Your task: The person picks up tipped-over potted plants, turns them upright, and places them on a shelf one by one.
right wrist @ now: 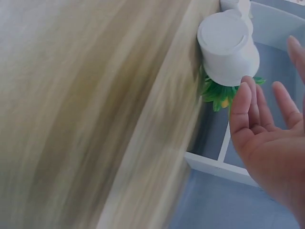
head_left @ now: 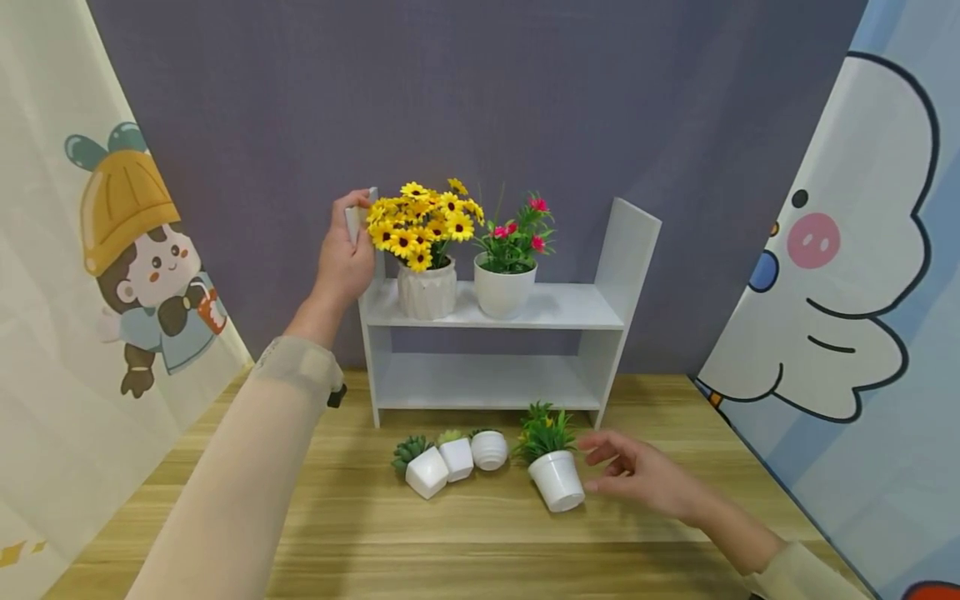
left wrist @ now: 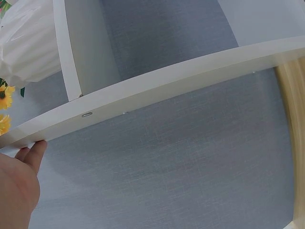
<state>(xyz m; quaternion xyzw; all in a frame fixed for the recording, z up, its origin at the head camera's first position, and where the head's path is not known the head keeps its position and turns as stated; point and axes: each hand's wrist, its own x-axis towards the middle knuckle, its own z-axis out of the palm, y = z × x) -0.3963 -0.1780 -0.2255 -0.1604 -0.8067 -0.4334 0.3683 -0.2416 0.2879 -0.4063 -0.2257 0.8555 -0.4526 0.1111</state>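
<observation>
At the upper left of a white two-tier shelf point(head_left: 487, 382), my left hand point(head_left: 347, 254) grips the top of the side panel point(left wrist: 157, 81), thumb and fingers on either side. My right hand point(head_left: 641, 477) holds nothing; its fingers are spread and slightly bent, just right of a potted green plant point(head_left: 556, 479) tipped over on the table. That plant's white pot point(right wrist: 224, 43) shows its base in the right wrist view. On the upper tier stand a ribbed white pot of yellow daisies point(head_left: 427, 287) and a smooth white pot of pink flowers point(head_left: 506, 287).
Left of the tipped plant, three small white succulent pots lie in a row: an angular one point(head_left: 427, 473), another angular one point(head_left: 456, 460) and a round one point(head_left: 490, 450). A grey curtain point(head_left: 480, 100) hangs behind the shelf; printed cloths flank the wooden table point(head_left: 420, 550).
</observation>
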